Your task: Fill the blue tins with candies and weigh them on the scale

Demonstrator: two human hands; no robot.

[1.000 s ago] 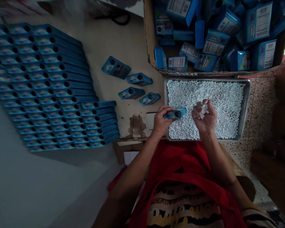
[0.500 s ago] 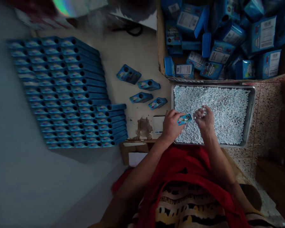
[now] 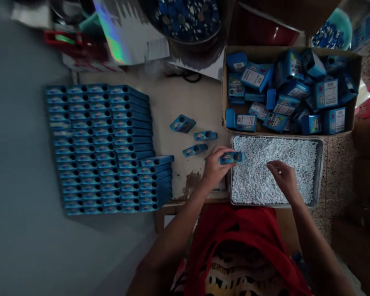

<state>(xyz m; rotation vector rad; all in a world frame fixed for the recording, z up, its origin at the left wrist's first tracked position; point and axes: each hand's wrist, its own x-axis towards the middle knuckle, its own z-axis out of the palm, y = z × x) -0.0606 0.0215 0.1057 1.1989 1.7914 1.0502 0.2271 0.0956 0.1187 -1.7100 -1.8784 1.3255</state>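
Observation:
My left hand (image 3: 215,167) is closed round a small blue printed carton (image 3: 231,157) with a dark round hole in its face, over the left rim of the tray. The metal tray (image 3: 320,172) is filled with small white and pale blue candy pellets (image 3: 265,187). Above the pellets, my right hand (image 3: 283,177) is apart from the carton, fingers curled and thumb drawn in; whatever they may hold is hidden. Left of my left hand, more cartons lie loose on the table, among them one tilted carton (image 3: 183,123) and one narrow carton (image 3: 195,150).
Rows of stacked blue cartons (image 3: 111,152) fill the table's left side. Behind the tray stands a cardboard box (image 3: 296,132) of jumbled cartons. A bowl of blue wrapped pieces (image 3: 188,20) and a teal tub (image 3: 342,28) are farther back.
My right hand, palm up with white pellets by the carton before, has moved right and turned over, fingers curled. The view has shifted, showing more at the back. One loose carton no longer shows.

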